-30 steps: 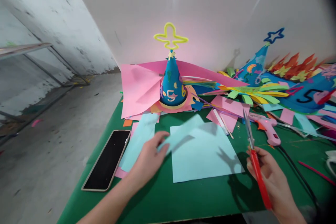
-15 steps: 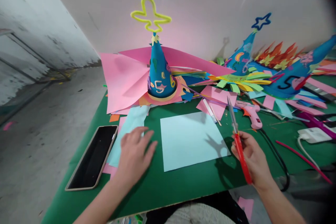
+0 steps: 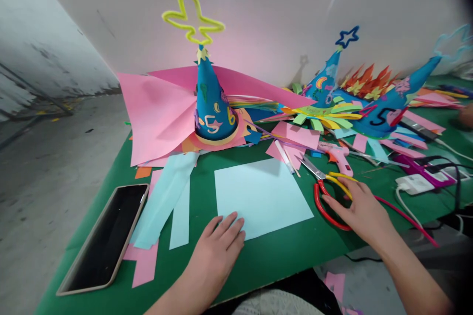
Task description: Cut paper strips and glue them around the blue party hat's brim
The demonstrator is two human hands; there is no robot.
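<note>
My left hand (image 3: 218,251) lies flat with its fingers stretched out, fingertips on the near left corner of a light blue paper sheet (image 3: 258,192). My right hand (image 3: 360,209) rests with fingers extended on the red and yellow handles of a pair of scissors (image 3: 320,202), which lie flat on the green mat (image 3: 281,256), blades pointing away to the left. Light blue paper strips (image 3: 166,197) lie left of the sheet.
A black phone (image 3: 103,241) lies at the mat's left edge. A blue cone hat (image 3: 212,103) stands on pink paper (image 3: 155,113) behind the sheet. More hats, paper scraps, a pink glue gun (image 3: 338,155) and a white power strip (image 3: 416,183) crowd the right side.
My right hand has lowered the scissors from upright to flat on the mat. My left hand let go of the blue strip and moved right to the sheet's near corner.
</note>
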